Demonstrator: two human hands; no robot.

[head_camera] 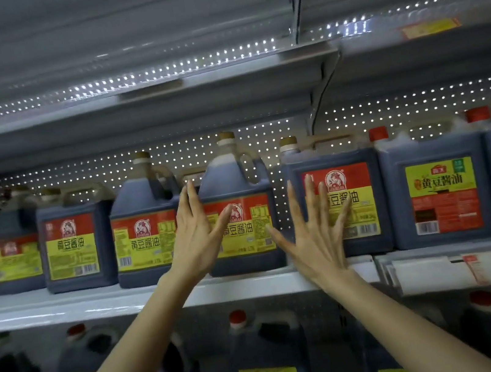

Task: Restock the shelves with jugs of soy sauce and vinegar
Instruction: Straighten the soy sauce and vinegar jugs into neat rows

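Observation:
A row of dark soy sauce jugs with red and yellow labels stands on the middle shelf [64,309]. My left hand [196,241] is spread open in front of the rounded jug [239,193] at the centre. Just to its right, my right hand [316,232] is open too, fingers fanned over the label of the square jug [337,203]. Neither hand grips anything. A second rounded jug [143,221] stands to the left of my left hand.
Red-capped jugs [437,187] fill the shelf's right end, and more square jugs [75,245] stand at the left. The shelf above [144,102] hangs low over the caps. Below, another shelf holds dark jugs [267,359]. Price tags [476,268] line the right edge.

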